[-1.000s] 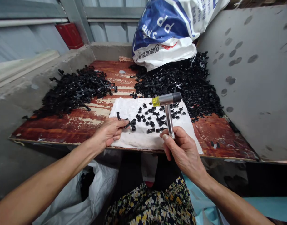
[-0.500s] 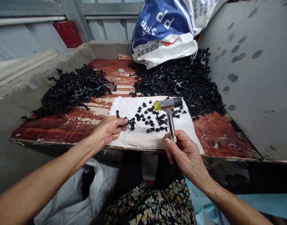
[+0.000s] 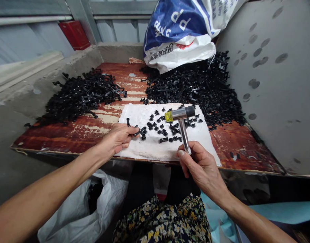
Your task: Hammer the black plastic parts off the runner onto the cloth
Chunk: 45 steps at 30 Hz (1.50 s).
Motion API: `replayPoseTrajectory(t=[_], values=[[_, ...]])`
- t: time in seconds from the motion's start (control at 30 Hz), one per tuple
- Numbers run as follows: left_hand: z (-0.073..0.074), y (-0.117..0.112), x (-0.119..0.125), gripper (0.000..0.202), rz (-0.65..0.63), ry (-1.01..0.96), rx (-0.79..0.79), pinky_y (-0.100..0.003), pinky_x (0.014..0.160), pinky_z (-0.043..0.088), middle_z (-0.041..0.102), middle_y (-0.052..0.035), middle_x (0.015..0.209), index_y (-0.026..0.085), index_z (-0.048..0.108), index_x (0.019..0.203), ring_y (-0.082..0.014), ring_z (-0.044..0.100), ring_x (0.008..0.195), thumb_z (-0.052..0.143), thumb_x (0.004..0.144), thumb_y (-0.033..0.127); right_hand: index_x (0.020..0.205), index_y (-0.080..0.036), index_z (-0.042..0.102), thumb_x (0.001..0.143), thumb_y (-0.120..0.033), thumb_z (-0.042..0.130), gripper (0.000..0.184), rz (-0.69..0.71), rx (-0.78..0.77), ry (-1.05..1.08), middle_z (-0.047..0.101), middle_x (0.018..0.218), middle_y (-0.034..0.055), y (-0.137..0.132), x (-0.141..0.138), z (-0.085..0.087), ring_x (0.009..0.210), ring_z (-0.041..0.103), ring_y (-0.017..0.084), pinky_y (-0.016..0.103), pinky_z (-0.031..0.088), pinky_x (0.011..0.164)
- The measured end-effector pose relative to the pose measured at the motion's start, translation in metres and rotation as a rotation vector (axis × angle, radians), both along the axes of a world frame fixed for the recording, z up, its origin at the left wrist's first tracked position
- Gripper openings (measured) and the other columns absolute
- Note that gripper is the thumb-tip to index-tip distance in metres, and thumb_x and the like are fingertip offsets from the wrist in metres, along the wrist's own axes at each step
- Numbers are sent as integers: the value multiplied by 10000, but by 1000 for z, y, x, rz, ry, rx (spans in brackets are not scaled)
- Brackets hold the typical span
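My left hand (image 3: 118, 136) pinches a black jointed plastic part (image 3: 137, 131) with knobbed ends, low over the left side of a white cloth (image 3: 134, 150). In my right hand (image 3: 196, 158) is a mallet (image 3: 182, 116), gripped by its metal handle. Its head has a yellow face at the left and a black one at the right, and it is held above the cloth. Several small black mushroom-shaped pieces (image 3: 160, 131) lie scattered on the cloth between my hands. The mallet's head hides some of them.
A heap of jointed black parts (image 3: 81, 91) lies at the left of the worn red-brown table (image 3: 66, 135). Behind the cloth is a larger pile of loose black pieces (image 3: 175, 87), under a blue-and-white sack (image 3: 180, 37). A speckled grey panel (image 3: 278, 87) bounds the right side.
My hands keep the same grips on the black part and the mallet. The mallet's head has dipped very slightly, and the whole view has shifted a little.
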State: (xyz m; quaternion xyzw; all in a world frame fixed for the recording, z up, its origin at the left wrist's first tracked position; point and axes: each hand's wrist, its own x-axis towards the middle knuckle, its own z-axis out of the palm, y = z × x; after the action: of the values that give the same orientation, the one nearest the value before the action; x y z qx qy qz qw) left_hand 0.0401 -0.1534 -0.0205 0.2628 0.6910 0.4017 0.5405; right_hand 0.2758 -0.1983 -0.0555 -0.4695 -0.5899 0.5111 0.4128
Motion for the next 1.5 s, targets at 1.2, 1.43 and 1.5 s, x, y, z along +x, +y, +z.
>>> replayPoseTrajectory(t=[1.2,1.43,1.5], values=[[17,20,0,212,-124,335,-195,-191,356,144,485,38,395,143,507,555,-32,241,312,651,693,72,1436,-179,461,871,-34,380,589,219,829,-654,624,862,88,27,-10,15,665,593,173,318,560,609],[11,20,-3,171,-151,269,-217,-184,340,156,552,14,449,142,538,601,-29,236,308,668,707,110,1479,-204,405,890,-42,379,611,94,843,-544,666,969,105,23,-11,19,810,649,189,332,579,735],[11,21,-4,163,-158,266,-213,-182,340,152,560,8,460,140,541,613,-25,224,312,669,711,114,1453,-190,458,863,-38,385,613,175,770,-699,675,909,103,23,-10,18,706,644,181,311,574,651]])
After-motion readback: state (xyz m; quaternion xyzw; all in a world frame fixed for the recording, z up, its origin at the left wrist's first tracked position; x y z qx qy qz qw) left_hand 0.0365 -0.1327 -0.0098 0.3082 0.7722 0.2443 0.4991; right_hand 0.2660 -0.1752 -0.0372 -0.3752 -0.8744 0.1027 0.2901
